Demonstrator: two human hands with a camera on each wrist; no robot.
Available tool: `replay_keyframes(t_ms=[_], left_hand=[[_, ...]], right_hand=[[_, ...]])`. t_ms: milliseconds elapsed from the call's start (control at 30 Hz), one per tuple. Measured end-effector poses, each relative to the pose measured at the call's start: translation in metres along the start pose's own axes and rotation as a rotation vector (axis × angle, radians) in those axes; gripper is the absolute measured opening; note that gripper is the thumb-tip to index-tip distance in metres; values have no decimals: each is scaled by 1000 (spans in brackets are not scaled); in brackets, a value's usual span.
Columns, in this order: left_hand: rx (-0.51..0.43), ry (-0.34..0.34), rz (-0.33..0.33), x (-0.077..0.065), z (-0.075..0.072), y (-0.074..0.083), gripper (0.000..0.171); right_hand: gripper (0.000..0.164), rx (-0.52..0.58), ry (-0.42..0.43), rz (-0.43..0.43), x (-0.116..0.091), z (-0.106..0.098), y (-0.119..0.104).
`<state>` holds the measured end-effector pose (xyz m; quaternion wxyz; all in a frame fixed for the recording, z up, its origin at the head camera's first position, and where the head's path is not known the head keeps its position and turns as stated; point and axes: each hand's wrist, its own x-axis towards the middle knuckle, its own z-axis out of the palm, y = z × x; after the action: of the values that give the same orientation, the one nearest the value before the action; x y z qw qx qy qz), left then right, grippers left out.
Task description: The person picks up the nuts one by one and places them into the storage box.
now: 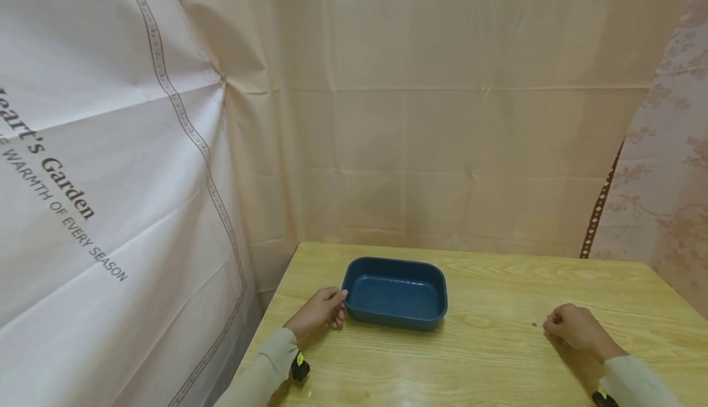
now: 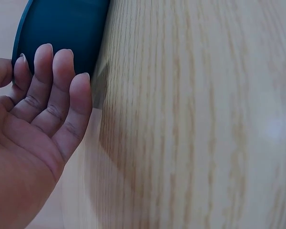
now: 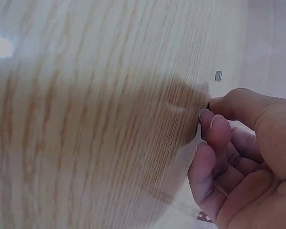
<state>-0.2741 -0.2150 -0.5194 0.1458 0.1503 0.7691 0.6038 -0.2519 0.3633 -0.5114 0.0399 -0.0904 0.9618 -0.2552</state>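
A dark blue rectangular basin (image 1: 395, 293) stands on the wooden table, with nothing visible inside. My left hand (image 1: 319, 310) pinches its left rim between thumb and index finger. In the left wrist view, the other fingers of my left hand (image 2: 43, 114) lie half bent against the basin's outer wall (image 2: 62, 28). Low over the table on the right, my right hand (image 1: 575, 328) has its fingers curled, thumb and index tips together. A dark speck shows between those tips in the right wrist view; whether it is a held thing I cannot tell. Just beyond lies a small metal piece (image 3: 219, 76).
The light wood-grain table (image 1: 481, 364) reaches back to a beige cloth (image 1: 442, 118) hung behind it. A white printed cloth (image 1: 138, 222) hangs along the left side, a patterned cloth (image 1: 664, 192) on the right. Each wrist wears a black strapped device (image 1: 300, 368).
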Motion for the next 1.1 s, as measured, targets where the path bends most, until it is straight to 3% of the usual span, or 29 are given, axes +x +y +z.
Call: replay_keyframes(t_ms=[367, 733, 900, 1100], left_hand=[[7, 4, -11, 1, 0, 0, 45], [5, 13, -16, 3, -2, -1, 42], [6, 9, -13, 2, -2, 2, 41], [-3, 3, -6, 1, -1, -1, 41]], right_hand=[[26, 35, 20, -5, -7, 4, 5], [9, -15, 53, -14, -1, -2, -2], [9, 14, 38, 10, 0, -3, -6], [12, 26, 51, -24, -2, -3, -12]])
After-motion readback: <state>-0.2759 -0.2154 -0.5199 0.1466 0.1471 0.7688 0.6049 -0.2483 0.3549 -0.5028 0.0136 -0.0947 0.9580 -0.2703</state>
